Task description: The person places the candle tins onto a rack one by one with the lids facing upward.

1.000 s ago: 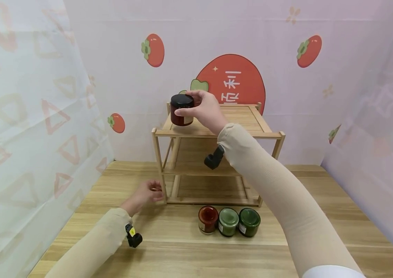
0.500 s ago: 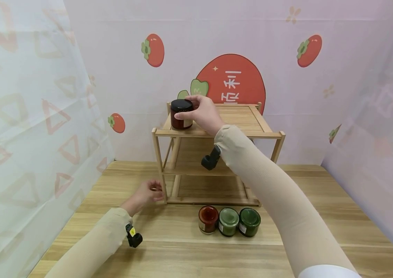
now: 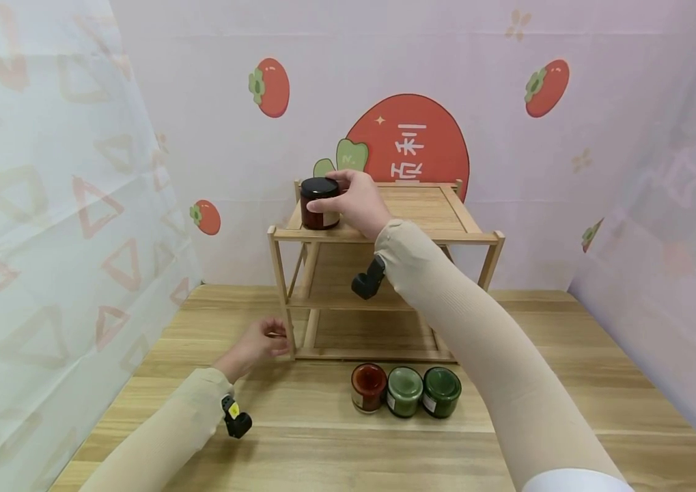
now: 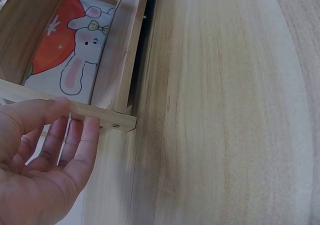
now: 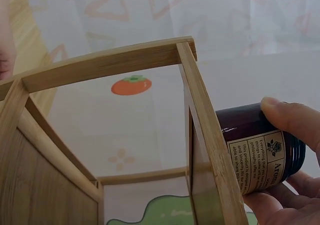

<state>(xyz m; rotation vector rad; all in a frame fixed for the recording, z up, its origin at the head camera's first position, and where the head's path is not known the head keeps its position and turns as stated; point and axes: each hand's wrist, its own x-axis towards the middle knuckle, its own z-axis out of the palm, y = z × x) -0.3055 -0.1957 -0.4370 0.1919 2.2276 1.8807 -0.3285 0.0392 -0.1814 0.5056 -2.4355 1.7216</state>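
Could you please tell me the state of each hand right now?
Left hand: closed lightly on the wooden rack leg.
Right hand: closed, holding the dark red jar.

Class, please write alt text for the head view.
The right hand holds a dark jar at the top left of a wooden shelf; the left hand touches one leg. Three jars stand in a row on the table.

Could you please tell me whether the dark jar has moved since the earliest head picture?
Yes: the dark jar has come down, its base now closer to the rack's top front rail.
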